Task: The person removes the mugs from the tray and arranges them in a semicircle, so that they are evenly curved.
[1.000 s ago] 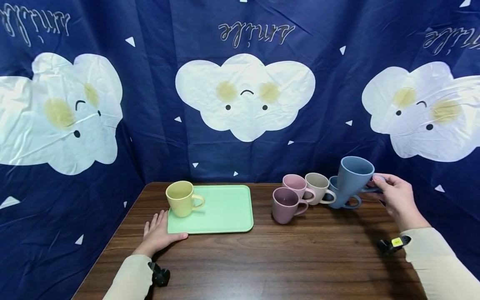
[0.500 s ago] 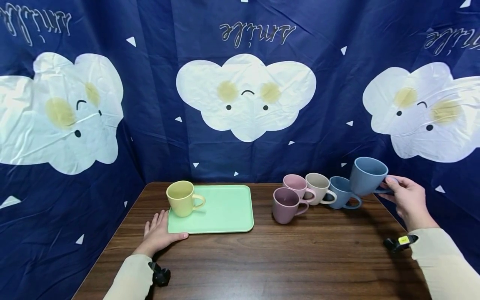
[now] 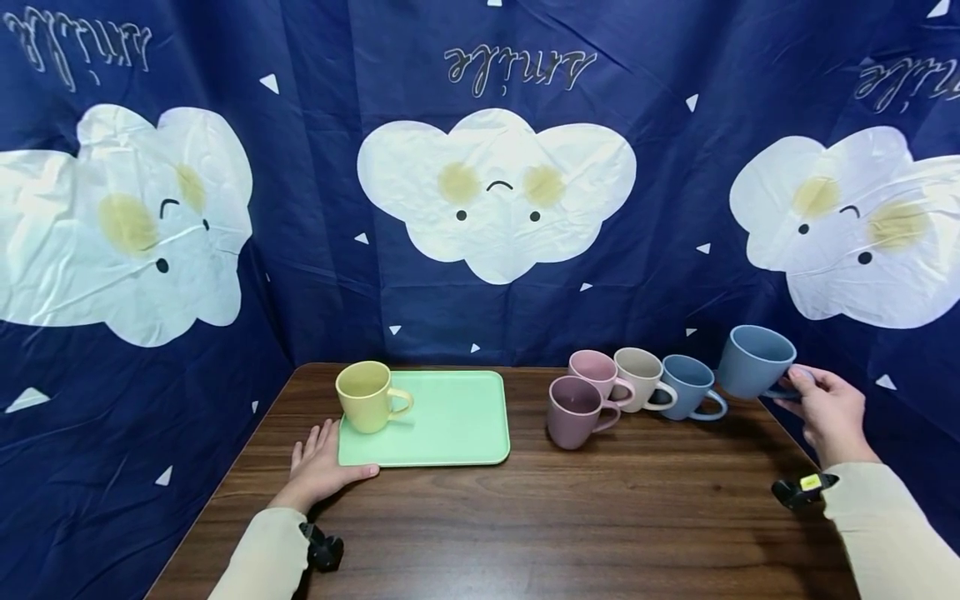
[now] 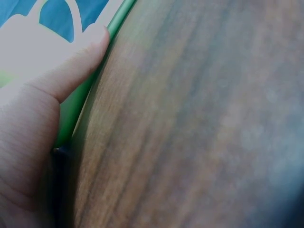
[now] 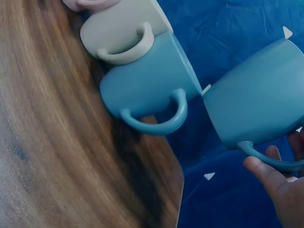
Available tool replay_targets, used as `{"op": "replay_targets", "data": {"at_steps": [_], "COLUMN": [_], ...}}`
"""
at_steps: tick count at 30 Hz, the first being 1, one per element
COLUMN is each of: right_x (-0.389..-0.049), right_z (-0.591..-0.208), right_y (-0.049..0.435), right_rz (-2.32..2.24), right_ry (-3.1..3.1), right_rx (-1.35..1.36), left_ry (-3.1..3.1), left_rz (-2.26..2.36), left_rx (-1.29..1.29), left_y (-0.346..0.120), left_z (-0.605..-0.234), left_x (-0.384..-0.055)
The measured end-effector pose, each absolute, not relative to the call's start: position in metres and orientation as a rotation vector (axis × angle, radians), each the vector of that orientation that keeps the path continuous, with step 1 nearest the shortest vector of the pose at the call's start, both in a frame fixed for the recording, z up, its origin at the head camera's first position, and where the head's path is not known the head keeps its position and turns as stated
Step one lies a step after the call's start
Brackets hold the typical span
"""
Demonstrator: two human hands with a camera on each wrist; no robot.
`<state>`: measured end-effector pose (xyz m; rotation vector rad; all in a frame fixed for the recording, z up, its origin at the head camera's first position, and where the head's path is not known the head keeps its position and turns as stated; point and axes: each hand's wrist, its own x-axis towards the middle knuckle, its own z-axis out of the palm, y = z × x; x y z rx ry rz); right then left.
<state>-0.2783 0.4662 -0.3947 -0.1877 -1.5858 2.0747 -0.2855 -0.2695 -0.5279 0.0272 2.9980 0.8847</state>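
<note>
My right hand (image 3: pixel 831 414) grips the handle of a blue mug (image 3: pixel 756 363) and holds it above the table at the far right; the right wrist view shows thumb and fingers around that handle. A second blue mug (image 3: pixel 686 387) stands on the table just left of it. My left hand (image 3: pixel 318 468) rests at the near left corner of a light green tray (image 3: pixel 453 417). Its fingers lie spread along the tray's left side, and its thumb (image 4: pixel 83 64) stretches along the front rim. On the tray's left part stands a yellow mug (image 3: pixel 363 398).
Left of the standing blue mug are a beige mug (image 3: pixel 636 379), a pink mug (image 3: pixel 591 367) and, in front, a mauve mug (image 3: pixel 572 414), grouped closely on the wooden table (image 3: pixel 525 533). A blue curtain (image 3: pixel 315 250) with cloud prints hangs behind and at both sides.
My right hand has carried the blue mug to the right, away from above the standing blue mug, and most recently a little lower. The left hand and the tray have stayed put.
</note>
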Motion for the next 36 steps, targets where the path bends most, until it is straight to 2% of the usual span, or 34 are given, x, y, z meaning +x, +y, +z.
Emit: {"op": "replay_targets", "data": {"at_steps": [17, 36], "right_x": [-0.284, -0.284], "right_z": [-0.436, -0.471], "right_y": [0.474, 0.473], "right_rz": [1.999, 2.051], "right_ry": [-1.557, -1.542], "right_rx": [-0.427, -0.523], "left_ry": [3.006, 3.044], "left_rz": [0.901, 0.934], "left_rx": [0.019, 0.060], "left_y": [-0.267, -0.271], "left_z": [-0.526, -0.532], "left_x": [-0.283, -0.286]}}
